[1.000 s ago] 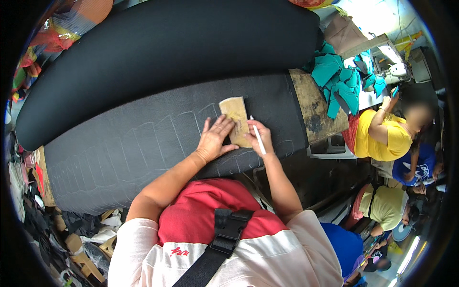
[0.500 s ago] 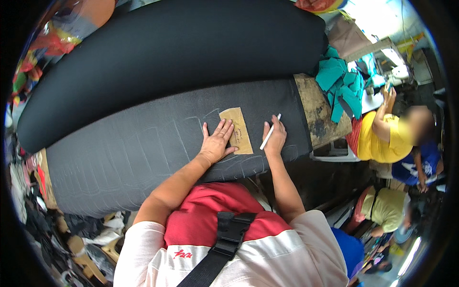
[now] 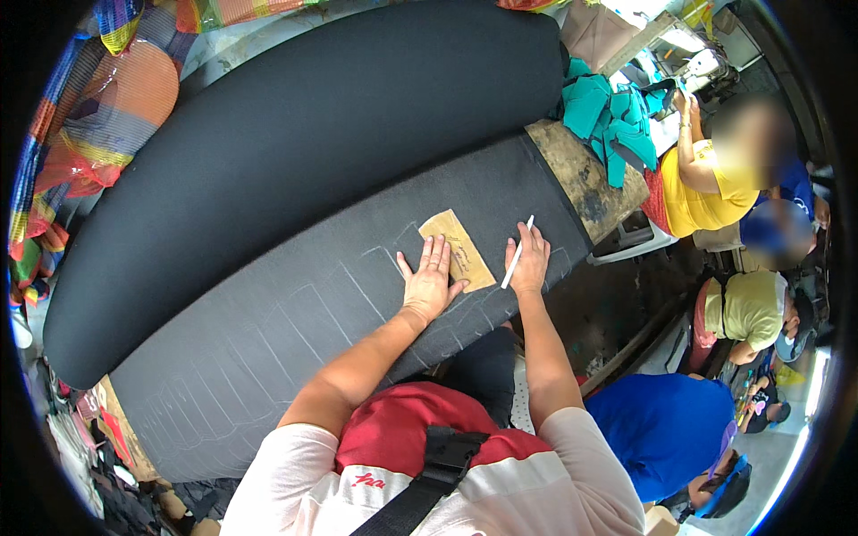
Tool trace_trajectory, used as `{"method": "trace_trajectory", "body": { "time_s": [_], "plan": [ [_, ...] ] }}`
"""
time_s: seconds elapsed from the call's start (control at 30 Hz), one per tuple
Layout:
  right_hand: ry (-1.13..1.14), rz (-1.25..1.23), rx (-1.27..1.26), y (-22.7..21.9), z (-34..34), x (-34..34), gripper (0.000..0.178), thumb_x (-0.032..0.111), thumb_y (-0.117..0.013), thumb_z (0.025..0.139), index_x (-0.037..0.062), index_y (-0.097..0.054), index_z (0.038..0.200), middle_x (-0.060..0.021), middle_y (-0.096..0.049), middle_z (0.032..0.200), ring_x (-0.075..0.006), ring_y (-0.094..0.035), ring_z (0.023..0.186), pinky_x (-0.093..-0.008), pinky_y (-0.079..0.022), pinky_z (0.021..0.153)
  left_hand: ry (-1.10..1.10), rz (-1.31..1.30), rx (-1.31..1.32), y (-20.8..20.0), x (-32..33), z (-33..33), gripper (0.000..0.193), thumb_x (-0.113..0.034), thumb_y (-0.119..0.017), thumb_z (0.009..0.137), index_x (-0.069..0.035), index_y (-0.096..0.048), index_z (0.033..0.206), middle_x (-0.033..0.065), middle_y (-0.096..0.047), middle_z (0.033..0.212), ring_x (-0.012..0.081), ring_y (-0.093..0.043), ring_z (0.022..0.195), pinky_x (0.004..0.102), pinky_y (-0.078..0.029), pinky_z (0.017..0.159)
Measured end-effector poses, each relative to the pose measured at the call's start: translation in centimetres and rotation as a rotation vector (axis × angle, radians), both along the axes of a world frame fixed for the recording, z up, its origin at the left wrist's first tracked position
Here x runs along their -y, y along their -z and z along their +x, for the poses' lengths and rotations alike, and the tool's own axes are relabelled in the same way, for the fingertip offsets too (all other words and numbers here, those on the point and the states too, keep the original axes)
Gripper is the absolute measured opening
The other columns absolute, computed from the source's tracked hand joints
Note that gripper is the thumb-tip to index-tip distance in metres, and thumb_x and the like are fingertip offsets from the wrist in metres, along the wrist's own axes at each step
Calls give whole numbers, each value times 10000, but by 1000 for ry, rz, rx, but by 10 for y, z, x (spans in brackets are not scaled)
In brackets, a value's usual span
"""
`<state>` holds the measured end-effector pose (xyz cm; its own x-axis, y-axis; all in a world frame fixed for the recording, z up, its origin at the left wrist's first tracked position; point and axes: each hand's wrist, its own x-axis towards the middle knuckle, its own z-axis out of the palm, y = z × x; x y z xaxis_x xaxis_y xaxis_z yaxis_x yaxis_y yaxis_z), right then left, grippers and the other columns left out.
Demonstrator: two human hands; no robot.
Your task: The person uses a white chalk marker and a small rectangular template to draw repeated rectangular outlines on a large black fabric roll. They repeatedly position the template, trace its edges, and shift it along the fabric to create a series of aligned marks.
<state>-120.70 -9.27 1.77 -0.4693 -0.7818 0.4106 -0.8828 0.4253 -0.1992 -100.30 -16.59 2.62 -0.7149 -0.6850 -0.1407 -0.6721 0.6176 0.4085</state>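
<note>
My left hand (image 3: 427, 286) lies with fingers spread on the left edge of a tan paper pattern piece (image 3: 474, 257), pressing it against dark grey fabric (image 3: 277, 268). The pattern has handwriting on it. In my right hand (image 3: 534, 257) is a slim white marking pen (image 3: 510, 272), tilted, its lower end close to the pattern's lower right corner. I cannot tell whether that end touches the cloth. Rows of pale drawn outlines run across the fabric to the left of the pattern, and more lie along its near edge.
A thick black fabric roll (image 3: 313, 152) lies along the far side. Teal cut pieces (image 3: 608, 116) are heaped beyond the worn wooden table end (image 3: 590, 174). A person in yellow (image 3: 706, 188) works at the right; a person in blue (image 3: 666, 429) is close to my right side.
My view has turned, so the table slants more and the person in blue shows more fully. My left hand stays on the pattern; the pen remains in my right hand beside it.
</note>
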Motion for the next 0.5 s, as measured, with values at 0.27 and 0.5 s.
{"method": "trace_trajectory", "body": {
  "time_s": [0.27,0.5],
  "plan": [
    [4,11,4,1,0,2,388,202,-583,842,51,-535,1196,-200,-568,1157,-332,-507,1122,-444,-364,957,3,30,-53,1,0,2,855,-570,-517,834,-33,-249,1444,93,-177,1538,224,-126,1430,719,-24,1024],
    [3,18,-34,1,1,1,382,190,-580,841,47,-523,1190,-170,-595,1124,-315,-496,1142,-448,-368,944,-6,5,-73,5,0,2,844,-559,-528,831,-28,-273,1434,96,-197,1531,226,-141,1427,714,-33,1028]
  ]
}}
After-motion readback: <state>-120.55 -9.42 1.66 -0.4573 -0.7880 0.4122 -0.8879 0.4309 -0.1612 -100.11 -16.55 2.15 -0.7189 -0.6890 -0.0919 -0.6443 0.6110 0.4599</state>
